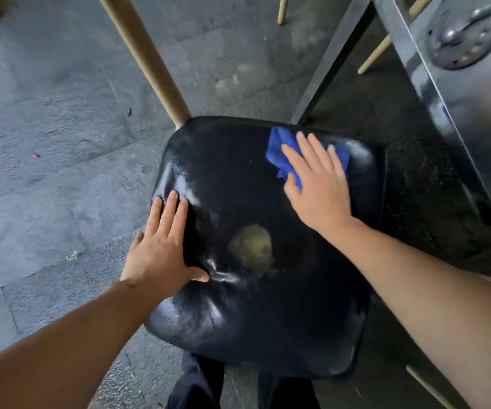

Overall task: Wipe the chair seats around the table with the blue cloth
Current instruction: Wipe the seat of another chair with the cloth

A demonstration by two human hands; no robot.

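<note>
A glossy black chair seat [256,314] fills the middle of the view, with a worn pale patch [251,249] where the covering is torn. My right hand [318,184] lies flat with straight fingers on the blue cloth [281,144], pressing it onto the seat's far right corner. The cloth sticks out beyond my fingers and is partly hidden under the palm. My left hand [164,246] rests flat on the seat's left edge, fingers straight and thumb spread onto the seat.
A tan wooden chair leg [147,59] rises from the seat's far left corner. A dark metal table edge [450,95] runs along the right, with more tan legs [377,54] beyond. Grey stone floor [46,113] lies to the left. My dark trousers [197,385] show below.
</note>
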